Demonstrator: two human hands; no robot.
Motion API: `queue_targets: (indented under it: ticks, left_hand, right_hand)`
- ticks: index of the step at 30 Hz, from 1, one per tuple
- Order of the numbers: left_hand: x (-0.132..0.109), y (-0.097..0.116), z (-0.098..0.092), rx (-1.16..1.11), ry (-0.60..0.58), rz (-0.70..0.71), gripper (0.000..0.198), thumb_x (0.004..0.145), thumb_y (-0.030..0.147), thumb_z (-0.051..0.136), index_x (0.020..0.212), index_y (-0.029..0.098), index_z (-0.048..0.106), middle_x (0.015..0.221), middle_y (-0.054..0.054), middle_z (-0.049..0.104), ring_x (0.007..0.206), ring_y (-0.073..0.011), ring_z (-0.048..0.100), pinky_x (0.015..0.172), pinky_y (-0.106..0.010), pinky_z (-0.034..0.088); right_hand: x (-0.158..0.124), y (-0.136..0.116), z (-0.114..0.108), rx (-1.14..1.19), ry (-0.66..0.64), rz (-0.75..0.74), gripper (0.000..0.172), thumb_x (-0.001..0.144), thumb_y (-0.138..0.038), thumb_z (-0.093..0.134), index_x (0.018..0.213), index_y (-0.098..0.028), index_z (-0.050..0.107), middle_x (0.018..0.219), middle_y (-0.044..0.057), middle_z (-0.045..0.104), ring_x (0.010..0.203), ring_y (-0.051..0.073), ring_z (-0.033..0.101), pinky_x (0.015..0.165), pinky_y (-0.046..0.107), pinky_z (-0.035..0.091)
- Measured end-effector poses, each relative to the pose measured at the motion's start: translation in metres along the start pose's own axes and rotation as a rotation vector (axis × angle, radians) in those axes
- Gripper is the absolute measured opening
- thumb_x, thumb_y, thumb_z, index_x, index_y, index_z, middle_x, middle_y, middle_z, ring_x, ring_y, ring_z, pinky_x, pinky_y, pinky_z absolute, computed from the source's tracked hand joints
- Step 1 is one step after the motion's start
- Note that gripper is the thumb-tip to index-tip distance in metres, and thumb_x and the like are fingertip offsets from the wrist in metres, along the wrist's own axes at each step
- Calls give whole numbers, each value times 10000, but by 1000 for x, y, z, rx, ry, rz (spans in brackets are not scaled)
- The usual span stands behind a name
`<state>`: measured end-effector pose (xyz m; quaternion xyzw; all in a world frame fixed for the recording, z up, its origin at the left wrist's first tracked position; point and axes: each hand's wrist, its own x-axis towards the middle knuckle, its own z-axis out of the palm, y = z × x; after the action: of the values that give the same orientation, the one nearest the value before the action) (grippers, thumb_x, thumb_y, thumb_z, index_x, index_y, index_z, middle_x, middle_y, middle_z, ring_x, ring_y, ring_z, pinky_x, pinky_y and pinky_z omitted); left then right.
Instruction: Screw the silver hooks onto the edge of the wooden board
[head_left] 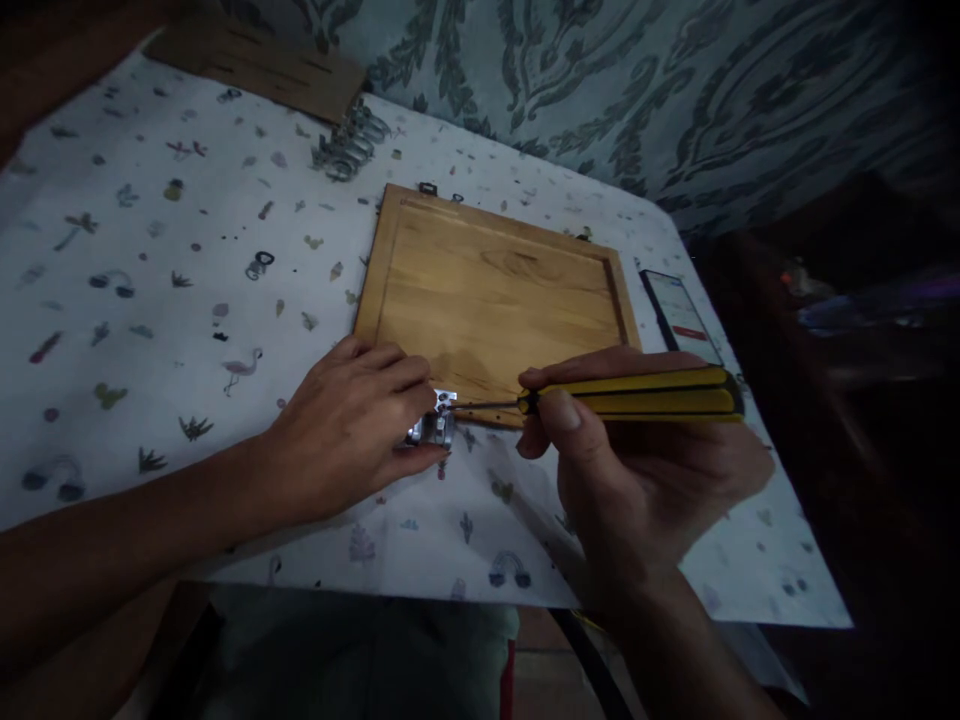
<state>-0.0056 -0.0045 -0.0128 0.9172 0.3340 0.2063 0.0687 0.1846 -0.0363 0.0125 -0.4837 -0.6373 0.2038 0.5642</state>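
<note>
A framed wooden panel (495, 290) lies flat on a white patterned table cover (150, 300). At its near edge sits a small metal hinge (435, 420). My left hand (352, 430) is closed around that hinge, pinching it against the panel's edge. My right hand (637, 470) grips a yellow and black screwdriver (645, 395), held level. Its thin shaft points left and its tip meets the hinge.
A pile of metal hinges (349, 145) lies at the back beside a brown cardboard piece (262, 60). A phone (679, 315) rests right of the panel. Small metal bits (259, 265) are scattered on the cover. A patterned curtain hangs behind the table.
</note>
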Motion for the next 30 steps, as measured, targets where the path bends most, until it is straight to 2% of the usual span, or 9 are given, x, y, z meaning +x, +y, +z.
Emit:
queue_targets:
  ticks: [9, 14, 17, 20, 24, 27, 30]
  left_hand:
    - [0, 0, 1, 5, 10, 1, 212, 868, 344, 659, 949, 153, 701, 912, -34, 693, 853, -221, 608, 728, -356, 382]
    - [0, 0, 0, -12, -7, -5, 215, 873, 338, 650, 983, 158, 692, 935, -35, 692, 882, -231, 612, 737, -365, 389]
    - [0, 0, 0, 3, -9, -3, 211, 882, 346, 637, 978, 165, 690, 928, -33, 692, 873, -222, 608, 735, -362, 389]
    - [0, 0, -1, 12, -27, -5, 224, 890, 359, 624, 975, 164, 691, 939, -39, 697, 878, -219, 608, 735, -360, 392]
    - [0, -1, -1, 14, -27, 0, 247, 891, 369, 623, 989, 153, 692, 1003, -55, 708, 918, -227, 615, 749, -360, 395]
    - [0, -1, 0, 9, -24, -2, 241, 886, 367, 633, 972, 151, 694, 972, -44, 704, 906, -226, 618, 757, -363, 393]
    - [0, -1, 0, 7, -26, -1, 237, 883, 363, 637, 967, 149, 691, 959, -43, 698, 889, -224, 616, 746, -365, 392]
  right_hand:
    - [-2, 4, 1, -19, -12, 19, 83, 806, -244, 754, 857, -246, 688, 829, -1, 688, 510, 111, 585, 427, 286, 487]
    - [-1, 5, 1, -31, -34, -19, 95, 796, -244, 767, 854, -244, 692, 802, -7, 687, 524, 121, 607, 479, 299, 522]
    - [2, 4, 1, -24, -45, 12, 98, 794, -265, 772, 838, -237, 688, 794, -11, 688, 534, 116, 609, 491, 284, 529]
    - [6, 1, 0, 11, -93, 73, 127, 797, -268, 770, 891, -230, 694, 809, -11, 698, 545, 106, 611, 486, 253, 525]
    - [11, -4, -7, 79, -215, 148, 251, 815, -222, 752, 1057, -259, 699, 892, -16, 719, 642, 109, 661, 573, 243, 564]
    - [12, -6, -11, 70, -314, 115, 93, 823, -174, 734, 882, -245, 740, 952, -5, 733, 783, 141, 692, 646, 261, 579]
    - [12, -3, -12, -17, -292, 6, 95, 795, -153, 756, 755, -229, 719, 891, -6, 724, 763, 155, 677, 610, 280, 558]
